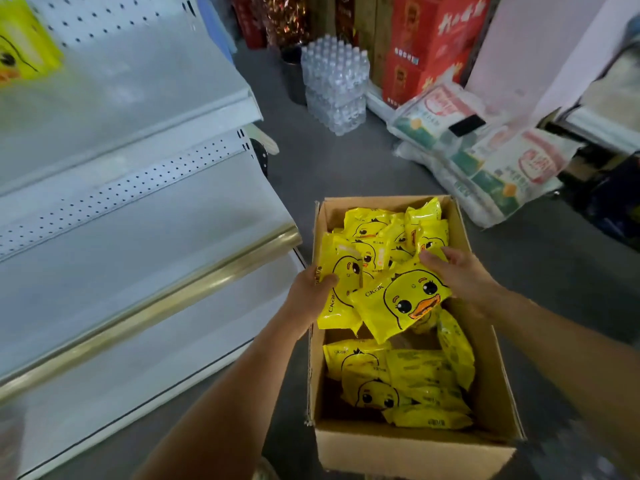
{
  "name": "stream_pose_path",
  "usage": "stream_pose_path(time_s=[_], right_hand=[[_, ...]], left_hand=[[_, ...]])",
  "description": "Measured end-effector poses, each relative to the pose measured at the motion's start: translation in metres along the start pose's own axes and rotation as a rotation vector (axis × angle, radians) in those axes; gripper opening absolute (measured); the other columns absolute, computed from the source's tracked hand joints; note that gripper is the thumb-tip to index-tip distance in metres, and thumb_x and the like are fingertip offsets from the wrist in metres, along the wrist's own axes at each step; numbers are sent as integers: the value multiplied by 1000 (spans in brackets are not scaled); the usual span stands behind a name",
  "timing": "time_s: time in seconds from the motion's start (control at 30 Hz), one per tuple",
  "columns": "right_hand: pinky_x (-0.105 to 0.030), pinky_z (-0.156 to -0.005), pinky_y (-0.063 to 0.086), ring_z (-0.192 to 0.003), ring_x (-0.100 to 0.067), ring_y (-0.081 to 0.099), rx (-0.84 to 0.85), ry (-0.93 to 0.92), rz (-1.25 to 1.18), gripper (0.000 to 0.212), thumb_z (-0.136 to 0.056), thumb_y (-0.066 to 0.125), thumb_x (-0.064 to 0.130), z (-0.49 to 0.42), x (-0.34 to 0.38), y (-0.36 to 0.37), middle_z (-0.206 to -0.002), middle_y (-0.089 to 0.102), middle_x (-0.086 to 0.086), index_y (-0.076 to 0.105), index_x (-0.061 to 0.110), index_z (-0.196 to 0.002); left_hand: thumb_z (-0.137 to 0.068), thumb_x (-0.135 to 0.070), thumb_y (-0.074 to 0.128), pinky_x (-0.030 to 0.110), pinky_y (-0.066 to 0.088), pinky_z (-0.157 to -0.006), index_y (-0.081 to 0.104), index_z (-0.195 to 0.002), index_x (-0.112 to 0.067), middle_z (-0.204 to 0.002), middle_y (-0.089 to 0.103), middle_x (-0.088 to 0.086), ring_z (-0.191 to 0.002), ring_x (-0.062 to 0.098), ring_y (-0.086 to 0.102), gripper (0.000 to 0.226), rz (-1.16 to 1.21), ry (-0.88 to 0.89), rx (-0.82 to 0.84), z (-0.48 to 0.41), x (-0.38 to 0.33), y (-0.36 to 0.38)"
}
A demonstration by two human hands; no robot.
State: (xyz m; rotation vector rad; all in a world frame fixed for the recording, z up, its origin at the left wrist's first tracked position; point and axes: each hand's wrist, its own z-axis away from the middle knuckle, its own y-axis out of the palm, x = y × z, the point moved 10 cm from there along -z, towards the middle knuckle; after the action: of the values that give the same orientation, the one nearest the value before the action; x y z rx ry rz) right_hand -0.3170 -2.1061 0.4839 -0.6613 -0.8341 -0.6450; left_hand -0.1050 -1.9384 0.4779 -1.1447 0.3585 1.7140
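Just below centre frame, over the open cardboard box (415,455), the left hand (310,292) grips a yellow duck-face packet (341,289) by its left edge, thumb curled over the front, long axis running up and down the frame. The right hand (457,271) holds a second packet (401,299) by its upper right corner, tilted and overlapping the first. White shelves (138,254) lie to frame left, nearer the left hand. The fingers behind both packets are hidden. At upper left, a blurred yellow pack (24,46) sits on the shelving.
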Motion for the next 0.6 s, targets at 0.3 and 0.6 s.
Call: stream_pose_path(time_s=[0.3,0.6], right_hand=[[-24,-51,45,-68,-9,58,-111,-169,-86,27,-96,52,43,54,134,41,-77,63,3,63,20,-89],[-34,-61,55,-66,-24,66,-38,-304,-109,40,-90,59,47,94,225,126,-71,67,-10,63,9,-77]], left_hand=[[-95,-18,56,48,58,-63,53,-124,-22,-116,67,19,-93,39,70,30,678,13,-74,67,-40,-52],[-65,-62,78,60,56,-84,64,-116,-22,-108,73,11,-97,34,71,66,676,139,-327,121,-62,-149]])
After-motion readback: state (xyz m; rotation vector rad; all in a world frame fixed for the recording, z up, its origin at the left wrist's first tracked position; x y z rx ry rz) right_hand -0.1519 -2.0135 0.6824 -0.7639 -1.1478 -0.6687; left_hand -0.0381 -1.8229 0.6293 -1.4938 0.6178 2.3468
